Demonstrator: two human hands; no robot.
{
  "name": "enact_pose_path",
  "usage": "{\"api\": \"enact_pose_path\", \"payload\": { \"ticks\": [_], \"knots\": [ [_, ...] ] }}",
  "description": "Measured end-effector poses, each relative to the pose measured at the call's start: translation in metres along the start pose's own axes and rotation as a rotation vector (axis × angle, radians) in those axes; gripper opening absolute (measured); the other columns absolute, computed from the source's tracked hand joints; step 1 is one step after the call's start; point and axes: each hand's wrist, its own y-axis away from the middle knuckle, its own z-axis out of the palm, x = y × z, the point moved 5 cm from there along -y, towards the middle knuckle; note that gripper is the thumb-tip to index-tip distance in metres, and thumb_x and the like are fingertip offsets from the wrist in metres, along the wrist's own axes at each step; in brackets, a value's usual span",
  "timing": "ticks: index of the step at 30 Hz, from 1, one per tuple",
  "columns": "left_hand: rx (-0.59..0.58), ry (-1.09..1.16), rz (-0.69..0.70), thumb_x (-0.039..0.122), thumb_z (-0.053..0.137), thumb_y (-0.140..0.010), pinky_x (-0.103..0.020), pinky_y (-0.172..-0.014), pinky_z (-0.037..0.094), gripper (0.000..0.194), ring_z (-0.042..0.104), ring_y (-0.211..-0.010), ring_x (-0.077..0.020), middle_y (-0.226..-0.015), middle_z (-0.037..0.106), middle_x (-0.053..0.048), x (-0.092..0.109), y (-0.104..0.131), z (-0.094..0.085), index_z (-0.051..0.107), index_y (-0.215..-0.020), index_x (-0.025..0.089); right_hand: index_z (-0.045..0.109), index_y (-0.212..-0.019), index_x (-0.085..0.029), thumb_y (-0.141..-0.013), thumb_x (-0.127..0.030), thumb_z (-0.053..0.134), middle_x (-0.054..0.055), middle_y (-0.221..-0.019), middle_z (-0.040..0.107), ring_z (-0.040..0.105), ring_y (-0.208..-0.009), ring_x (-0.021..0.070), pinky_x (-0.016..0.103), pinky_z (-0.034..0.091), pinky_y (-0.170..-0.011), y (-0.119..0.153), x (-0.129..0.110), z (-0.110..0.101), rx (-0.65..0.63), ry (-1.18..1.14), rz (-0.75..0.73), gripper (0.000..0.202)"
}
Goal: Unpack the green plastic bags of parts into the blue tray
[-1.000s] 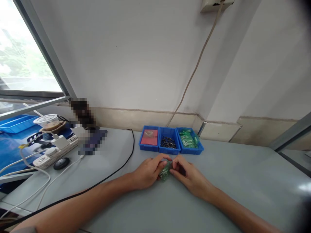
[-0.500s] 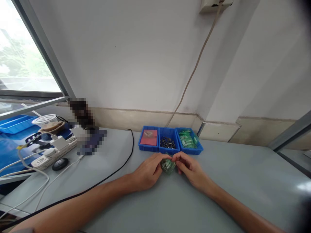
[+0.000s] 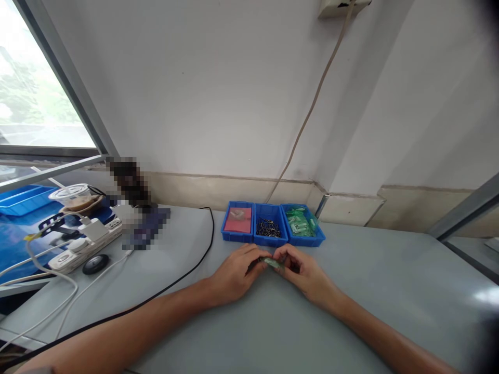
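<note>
A small green plastic packet is held just above the grey table, seen nearly edge-on. My left hand pinches its left end between thumb and fingers. At the right end, my right hand grips it with thumb and curled fingers. What is inside the packet cannot be made out now. Directly beyond my hands stand three blue bins: one bears a pink sheet with a small clear bag on it, the middle one holds small dark metal pieces, and the right one contains green packets.
A black cable runs across the table beside my left forearm. Farther left lie a black mouse, a white power strip with cords, and a lidded cup. The wall rises behind the bins.
The green packet has tilted from showing its broad face to nearly edge-on. Both thumbs have shifted, and the fingers of both hands remain on it.
</note>
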Motion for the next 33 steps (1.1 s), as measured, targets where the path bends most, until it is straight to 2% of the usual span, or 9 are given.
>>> {"api": "enact_pose_path", "payload": {
  "ticks": [3, 5, 9, 14, 23, 33],
  "knots": [
    [0.039, -0.041, -0.042, 0.034, 0.052, -0.112, -0.029, -0.077, 0.044, 0.036, 0.058, -0.082, -0.0172, -0.087, 0.063, -0.003, -0.001, -0.001, -0.003, 0.067, -0.084, 0.017, 0.06, -0.092, -0.025, -0.103, -0.045, 0.062, -0.004, -0.075, 0.05, 0.047, -0.071, 0.0174, 0.03, 0.038, -0.067, 0.001, -0.005, 0.0, -0.001, 0.009, -0.006, 0.023],
    [0.038, -0.039, -0.058, 0.036, 0.051, -0.112, -0.028, -0.073, 0.042, 0.043, 0.055, -0.077, -0.0157, -0.082, 0.059, -0.002, 0.0, -0.002, -0.004, 0.061, -0.075, 0.017, 0.053, -0.083, -0.024, -0.106, -0.046, 0.057, -0.003, -0.076, 0.05, 0.047, -0.073, 0.018, 0.031, 0.038, -0.068, 0.001, -0.007, -0.001, 0.004, 0.026, -0.024, 0.033],
    [0.01, -0.022, -0.052, 0.038, 0.05, -0.112, -0.028, -0.075, 0.042, 0.044, 0.056, -0.079, -0.016, -0.083, 0.06, -0.002, 0.003, -0.003, -0.004, 0.061, -0.076, 0.017, 0.048, -0.078, -0.024, -0.108, -0.047, 0.055, -0.003, -0.081, 0.046, 0.046, -0.075, 0.0183, 0.031, 0.038, -0.068, 0.001, -0.008, -0.001, 0.023, 0.047, -0.063, 0.038],
    [-0.003, -0.04, -0.053, 0.039, 0.05, -0.112, -0.029, -0.077, 0.042, 0.044, 0.056, -0.082, -0.0169, -0.084, 0.06, -0.002, 0.002, -0.003, -0.002, 0.06, -0.075, 0.017, 0.048, -0.082, -0.025, -0.107, -0.046, 0.057, -0.003, -0.08, 0.045, 0.044, -0.075, 0.0182, 0.031, 0.037, -0.069, 0.0, -0.008, -0.002, 0.031, 0.063, -0.074, 0.034],
    [0.013, -0.087, -0.098, 0.04, 0.052, -0.111, -0.028, -0.071, 0.036, 0.037, 0.051, -0.078, -0.0162, -0.082, 0.057, 0.001, -0.003, -0.002, -0.001, 0.05, -0.08, 0.019, 0.044, -0.078, -0.024, -0.108, -0.048, 0.056, -0.003, -0.08, 0.046, 0.044, -0.076, 0.0179, 0.031, 0.036, -0.069, 0.001, -0.007, -0.002, -0.008, 0.078, -0.07, 0.04],
    [-0.008, -0.087, -0.084, 0.041, 0.049, -0.111, -0.029, -0.07, 0.038, 0.037, 0.051, -0.078, -0.0167, -0.082, 0.056, 0.0, 0.0, -0.003, -0.002, 0.05, -0.081, 0.02, 0.05, -0.077, -0.024, -0.108, -0.053, 0.053, -0.001, -0.081, 0.049, 0.046, -0.078, 0.0195, 0.032, 0.039, -0.069, 0.001, -0.013, -0.002, -0.011, 0.119, -0.068, 0.043]
  ]
}}
